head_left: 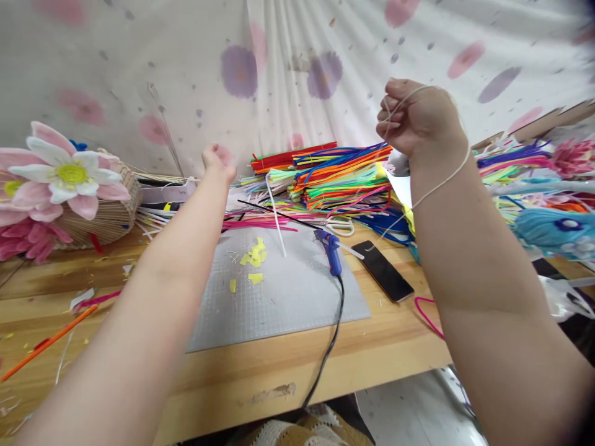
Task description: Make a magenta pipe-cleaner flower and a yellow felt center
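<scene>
My right hand (418,118) is raised at the upper right, its fingers curled closed. A thin cream string (444,179) loops over that hand, passes between its fingers, crosses the forearm and trails down toward the table. Stretched forward, my left hand (219,162) is closed, its fingertips pinched together; what they hold, if anything, is too small to make out. Below both hands lies a grey cutting mat (288,291) with yellow scraps (255,253) on it. A white pipe cleaner (276,217) leans over the mat's back edge.
A blue glue gun (331,251) with a black cord rests on the mat beside a black phone (385,271). Behind are scissors (341,227) and bundles of colourful pipe cleaners (341,176). Fuzzy flowers (69,173) stand left; an orange pipe cleaner (51,342) lies front left.
</scene>
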`<action>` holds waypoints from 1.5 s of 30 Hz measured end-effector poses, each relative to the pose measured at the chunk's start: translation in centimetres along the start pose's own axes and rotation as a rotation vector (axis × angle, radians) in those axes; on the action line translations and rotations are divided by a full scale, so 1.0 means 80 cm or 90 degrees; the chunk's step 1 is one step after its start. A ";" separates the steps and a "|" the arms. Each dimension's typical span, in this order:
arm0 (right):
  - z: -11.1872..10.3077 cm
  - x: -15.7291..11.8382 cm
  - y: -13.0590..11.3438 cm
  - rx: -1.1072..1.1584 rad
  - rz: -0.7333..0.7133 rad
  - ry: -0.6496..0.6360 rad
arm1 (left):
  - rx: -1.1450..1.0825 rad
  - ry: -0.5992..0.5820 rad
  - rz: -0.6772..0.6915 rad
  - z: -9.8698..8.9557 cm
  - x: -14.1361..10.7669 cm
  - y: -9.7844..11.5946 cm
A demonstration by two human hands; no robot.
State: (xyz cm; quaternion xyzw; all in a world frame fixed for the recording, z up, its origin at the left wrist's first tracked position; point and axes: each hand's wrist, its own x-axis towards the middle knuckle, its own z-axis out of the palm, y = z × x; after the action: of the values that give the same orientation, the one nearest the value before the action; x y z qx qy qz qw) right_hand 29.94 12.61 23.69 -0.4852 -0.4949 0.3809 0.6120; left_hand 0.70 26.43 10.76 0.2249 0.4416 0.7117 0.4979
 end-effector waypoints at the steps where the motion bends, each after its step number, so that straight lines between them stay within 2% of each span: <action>1: 0.006 -0.002 0.001 0.015 -0.003 -0.022 | 0.082 0.013 -0.056 0.004 -0.011 -0.005; 3: 0.014 -0.003 0.006 0.015 0.011 -0.046 | 0.244 0.001 -0.080 0.000 -0.038 -0.025; 5: 0.020 -0.002 0.013 -0.013 0.045 -0.047 | 0.290 -0.027 -0.090 -0.014 -0.069 -0.053; 8: 0.029 0.002 0.024 -0.021 0.075 -0.049 | 0.497 -0.235 -0.167 -0.035 -0.111 -0.095; 9: 0.033 0.004 0.027 -0.011 0.079 -0.057 | 0.539 -0.281 -0.190 -0.038 -0.122 -0.106; 11: 0.042 0.006 0.031 -0.009 0.094 -0.067 | 0.540 -0.309 -0.205 -0.037 -0.135 -0.121; 14: 0.054 0.006 0.032 -0.048 0.101 -0.072 | 0.488 -0.289 -0.170 -0.023 -0.140 -0.126; 17: 0.063 0.002 0.023 -0.022 0.102 -0.105 | 0.463 -0.275 -0.132 -0.008 -0.140 -0.116; 21: 0.073 -0.004 0.009 0.016 0.078 -0.163 | 0.623 -0.304 -0.056 -0.006 -0.148 -0.091; 23: 0.078 -0.008 0.008 -0.091 0.015 -0.150 | 0.656 -0.324 0.014 -0.010 -0.159 -0.078; 25: 0.083 -0.013 0.012 -0.288 -0.114 -0.119 | 0.643 -0.344 0.042 -0.017 -0.173 -0.066; 28: 0.090 -0.023 0.021 -0.603 -0.347 -0.097 | 0.589 -0.375 -0.020 -0.035 -0.202 -0.050; 30: 0.098 -0.030 0.022 -0.710 -0.403 -0.126 | 0.529 -0.406 -0.094 -0.052 -0.223 -0.038; 33: 0.119 -0.038 0.008 -0.668 -0.396 -0.134 | 0.323 -0.480 -0.227 -0.077 -0.252 -0.012; 36: 0.149 -0.050 -0.020 -0.448 -0.425 -0.057 | 0.157 -0.508 -0.252 -0.095 -0.279 0.024; 37: 0.161 -0.056 -0.030 -0.354 -0.412 -0.050 | 0.114 -0.513 -0.256 -0.097 -0.290 0.037; 39: 0.184 -0.076 -0.041 -0.177 -0.308 -0.106 | 0.044 -0.513 -0.263 -0.099 -0.313 0.058; 42: 0.213 -0.123 -0.033 0.001 -0.084 -0.315 | -0.050 -0.489 -0.240 -0.096 -0.342 0.075; 44: 0.221 -0.155 -0.016 0.049 0.036 -0.461 | -0.123 -0.444 -0.191 -0.098 -0.345 0.078; 45: 0.220 -0.168 -0.006 0.053 0.068 -0.506 | -0.164 -0.411 -0.161 -0.102 -0.341 0.080</action>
State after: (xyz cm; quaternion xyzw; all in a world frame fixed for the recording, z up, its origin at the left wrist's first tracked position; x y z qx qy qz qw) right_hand 9.78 3.60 21.63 -0.2998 -0.6514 0.5899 0.3711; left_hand 2.25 -2.32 15.31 0.3171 0.1929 0.5868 0.7197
